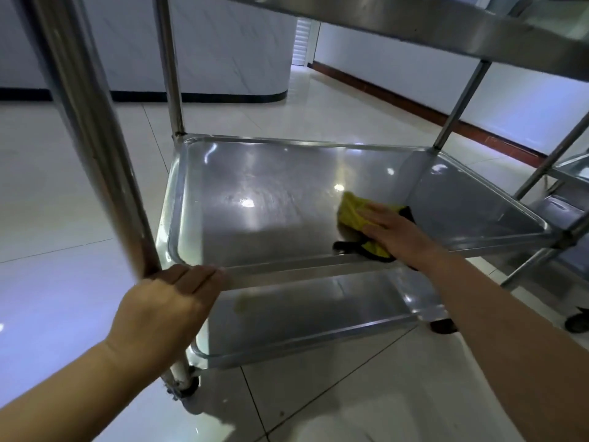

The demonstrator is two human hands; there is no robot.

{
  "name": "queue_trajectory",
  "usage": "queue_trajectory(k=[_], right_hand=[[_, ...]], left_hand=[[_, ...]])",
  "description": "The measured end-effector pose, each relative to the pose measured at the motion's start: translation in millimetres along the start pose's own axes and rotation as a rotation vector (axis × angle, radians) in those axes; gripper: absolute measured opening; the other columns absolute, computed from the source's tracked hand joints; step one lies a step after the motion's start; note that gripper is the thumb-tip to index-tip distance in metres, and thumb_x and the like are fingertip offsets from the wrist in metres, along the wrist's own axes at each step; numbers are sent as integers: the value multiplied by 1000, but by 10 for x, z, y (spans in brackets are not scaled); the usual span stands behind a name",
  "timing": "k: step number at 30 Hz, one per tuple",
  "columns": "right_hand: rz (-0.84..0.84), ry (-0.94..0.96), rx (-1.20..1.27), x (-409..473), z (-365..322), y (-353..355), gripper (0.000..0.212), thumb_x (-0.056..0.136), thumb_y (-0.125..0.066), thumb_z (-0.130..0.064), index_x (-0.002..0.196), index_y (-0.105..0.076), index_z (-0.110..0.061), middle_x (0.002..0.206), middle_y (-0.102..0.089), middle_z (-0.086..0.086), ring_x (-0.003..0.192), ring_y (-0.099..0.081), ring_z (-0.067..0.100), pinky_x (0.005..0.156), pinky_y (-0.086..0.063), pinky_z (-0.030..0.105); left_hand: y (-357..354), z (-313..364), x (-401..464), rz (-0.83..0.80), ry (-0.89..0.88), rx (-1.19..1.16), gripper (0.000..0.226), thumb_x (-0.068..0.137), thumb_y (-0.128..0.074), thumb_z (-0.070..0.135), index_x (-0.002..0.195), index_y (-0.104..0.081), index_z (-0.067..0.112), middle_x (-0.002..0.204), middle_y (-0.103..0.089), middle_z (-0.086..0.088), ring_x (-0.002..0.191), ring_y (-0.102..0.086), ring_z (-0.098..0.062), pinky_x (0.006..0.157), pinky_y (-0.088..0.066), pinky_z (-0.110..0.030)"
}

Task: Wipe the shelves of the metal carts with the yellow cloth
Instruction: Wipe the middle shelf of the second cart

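Note:
A steel cart fills the view, and its middle shelf (pixel 271 199) is a shiny tray with a raised rim. The yellow cloth (pixel 350 212), edged in black, lies on the right part of that shelf near the front rim. My right hand (pixel 392 229) presses flat on the cloth with straight fingers. My left hand (pixel 165 301) grips the front left corner of the middle shelf, beside the cart's front left post (pixel 95 138). The bottom shelf (pixel 302 317) shows below, with a small yellowish spot. The top shelf (pixel 414 23) crosses overhead.
A second metal cart (pixel 567 193) stands close on the right, its wheel (pixel 578 322) on the floor. Glossy white floor tiles (pixel 63 186) surround the carts. A white counter (pixel 223 59) with a dark base stands behind, and a wall with a brown skirting (pixel 414 100) runs at the back right.

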State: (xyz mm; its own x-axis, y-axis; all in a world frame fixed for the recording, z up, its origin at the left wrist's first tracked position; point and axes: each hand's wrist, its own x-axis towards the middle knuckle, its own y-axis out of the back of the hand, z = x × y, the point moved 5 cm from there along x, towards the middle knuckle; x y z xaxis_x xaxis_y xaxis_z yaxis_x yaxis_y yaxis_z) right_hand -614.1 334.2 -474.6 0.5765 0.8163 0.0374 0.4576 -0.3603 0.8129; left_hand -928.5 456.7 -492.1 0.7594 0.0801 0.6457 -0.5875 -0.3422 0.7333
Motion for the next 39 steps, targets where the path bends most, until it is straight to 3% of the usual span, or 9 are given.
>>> queue_trajectory(k=[2, 5, 8, 14, 23, 31, 35, 37, 39], right_hand=[[46, -72, -42, 45, 259, 204, 45, 100, -48, -20, 144, -40, -15, 140, -30, -13, 133, -29, 7, 96, -13, 3], [-7, -233, -319, 194, 553, 274, 44, 102, -41, -28, 145, -39, -19, 158, -21, 3, 143, -22, 25, 115, -17, 30], [-93, -101, -615, 298, 383, 73, 42, 104, -28, -25, 143, -39, -15, 158, -18, 6, 143, -16, 32, 115, -22, 44], [-125, 94, -393, 477, -515, -751, 49, 104, -22, -38, 152, -23, -28, 161, -11, -1, 148, -5, 21, 118, -10, 48], [-101, 442, -362, 557, -1853, -1720, 49, 95, -34, -36, 144, -40, -31, 154, -29, 2, 142, -23, 26, 109, -29, 53], [-176, 358, -409, 601, -1423, -1213, 45, 104, -34, -32, 149, -31, -29, 159, -18, -7, 144, -15, 17, 115, -21, 45], [-110, 239, -324, 757, -742, -749, 47, 104, -34, -37, 149, -30, -28, 158, -23, -4, 145, -18, 19, 116, -19, 46], [-56, 176, -277, 856, -335, -529, 47, 102, -37, -40, 147, -37, -26, 156, -28, 0, 144, -22, 21, 117, -19, 44], [21, 117, -189, 882, 32, -264, 46, 100, -39, -46, 142, -46, -27, 152, -36, 1, 141, -30, 20, 117, -22, 40]], left_hand=[[-10, -7, -1, 19, -30, 0, 33, 67, -56, -5, 91, -76, 5, 84, -72, -9, 57, -65, -30, 43, -48, -31], [-36, -17, -19, 66, -43, 1, 38, 76, -43, -4, 93, -76, 5, 86, -73, -9, 58, -66, -29, 45, -49, -31], [-59, -26, -38, 96, -29, 0, 39, 78, -42, -3, 92, -77, 6, 86, -73, -8, 59, -67, -28, 46, -50, -31], [-102, -39, -92, 146, -8, 16, 37, 83, -43, -3, 95, -76, 8, 90, -73, -7, 63, -67, -28, 52, -52, -31], [-70, -17, -91, 139, 21, 23, 58, 100, -18, 3, 96, -76, 8, 85, -71, -6, 62, -65, -26, 51, -49, -29], [-47, 3, -43, 9, 45, 87, 17, 79, -59, 8, 88, -74, 10, 80, -68, -6, 57, -61, -28, 45, -46, -31], [-78, 30, 233, -36, 112, 49, 31, 90, -47, 25, 63, -59, 16, 60, -53, -3, 51, -52, -24, 43, -38, -29], [-248, 8, 406, -109, 116, -8, 33, 89, -41, 35, 73, -64, 16, 72, -60, -4, 67, -59, -25, 56, -48, -34], [-496, 7, 526, -243, 49, -20, 50, 88, -37, 49, 102, -69, 14, 106, -67, -9, 104, -61, -31, 89, -46, -42]])
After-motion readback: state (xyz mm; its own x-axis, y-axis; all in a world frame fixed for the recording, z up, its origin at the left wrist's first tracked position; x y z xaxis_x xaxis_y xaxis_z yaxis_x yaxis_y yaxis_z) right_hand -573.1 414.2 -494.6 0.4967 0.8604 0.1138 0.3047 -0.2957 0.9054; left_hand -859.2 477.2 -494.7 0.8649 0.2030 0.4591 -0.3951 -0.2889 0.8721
